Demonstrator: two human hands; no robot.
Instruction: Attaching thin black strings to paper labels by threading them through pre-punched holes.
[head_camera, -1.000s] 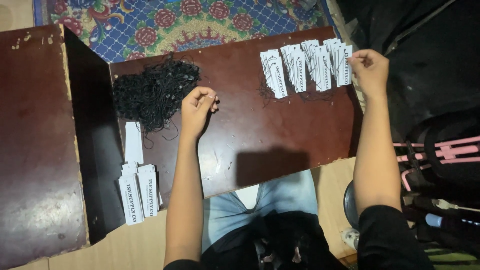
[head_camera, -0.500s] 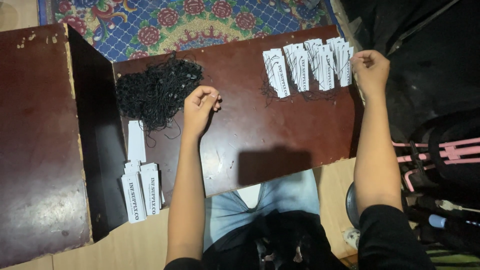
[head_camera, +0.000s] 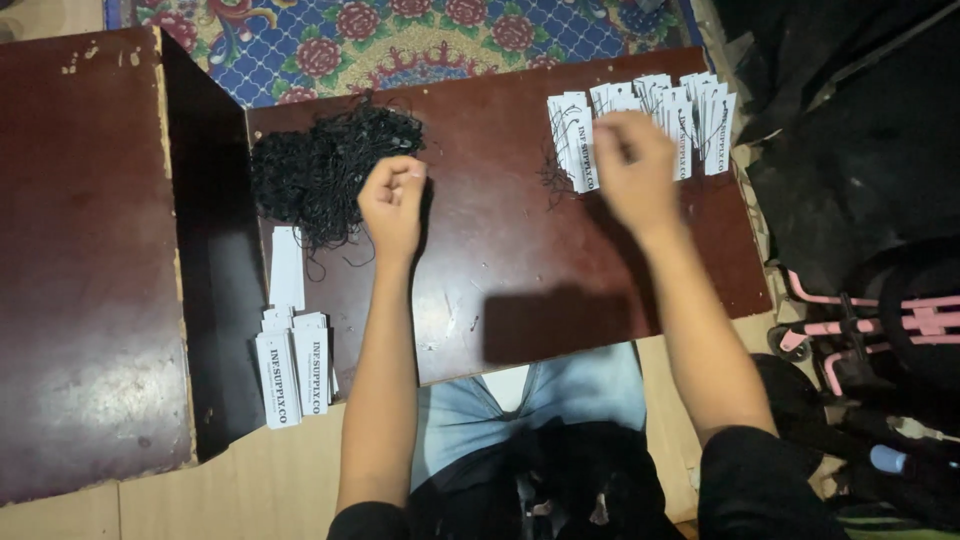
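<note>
Two hands over the brown table (head_camera: 520, 290): left hand (head_camera: 392, 200) fisted at centre, pinching something too thin to tell, touching the black string heap (head_camera: 325, 170) to its upper left; right hand (head_camera: 632, 170) blurred, grip unclear, over roughly nine strung tags (head_camera: 700, 115) fanned upper right. About four plain tags (head_camera: 292, 365), long axes vertical, lower left.
</note>
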